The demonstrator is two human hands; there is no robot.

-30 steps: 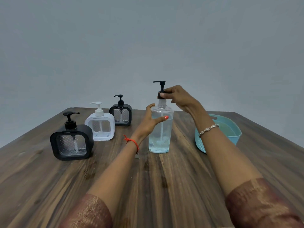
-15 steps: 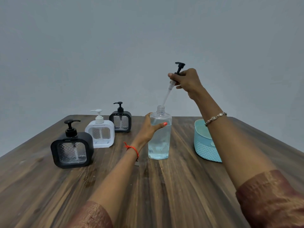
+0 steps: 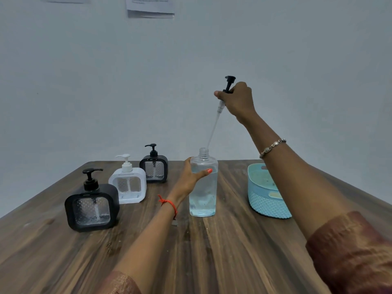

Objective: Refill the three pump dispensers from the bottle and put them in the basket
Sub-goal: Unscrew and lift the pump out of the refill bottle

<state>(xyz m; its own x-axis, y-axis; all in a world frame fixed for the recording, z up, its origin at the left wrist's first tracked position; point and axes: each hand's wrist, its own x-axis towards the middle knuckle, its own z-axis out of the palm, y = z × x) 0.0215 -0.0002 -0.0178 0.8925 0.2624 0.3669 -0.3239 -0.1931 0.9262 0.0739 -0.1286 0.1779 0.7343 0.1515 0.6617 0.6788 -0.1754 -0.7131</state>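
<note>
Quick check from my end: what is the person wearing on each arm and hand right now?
The left hand has an orange-red painted thumbnail and a red-orange thread band at the wrist. The right hand has a metallic link bracelet on the wrist. Both forearms are bare, ending in reddish-brown sleeves with a faint golden pattern near the elbows.

Plain room: bare wall (image 3: 84, 81), taped notice (image 3: 150, 6), wooden table (image 3: 233, 251).

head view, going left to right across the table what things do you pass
near black dispenser → white dispenser → far black dispenser → left hand gripping the clear bottle → pump top lifted in the right hand → blue basket
</note>
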